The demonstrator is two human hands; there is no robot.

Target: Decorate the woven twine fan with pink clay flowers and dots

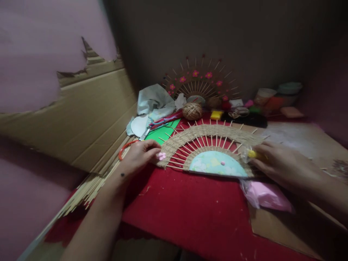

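On the red cloth lies a half-round fan (203,134) of thin sticks, with a woven twine band and a light blue patterned centre (209,164). A small pink ball (223,163) rests on that centre. My left hand (138,154) is at the fan's left end, thumb and fingers closed at a small pink clay flower (161,156) against the woven band. Over the fan's right end, my right hand (272,157) grips a yellow clay packet (252,154) in clear plastic. Just below it sits a pink clay packet (268,195) in clear wrap.
Scissors with an orange handle (123,150) lie beside my left wrist, near a bundle of thin sticks (91,190). Behind the fan are a twine ball (192,110), green sheet (163,132) and yellow block (216,115). A flowered fan (195,73) stands against the wall.
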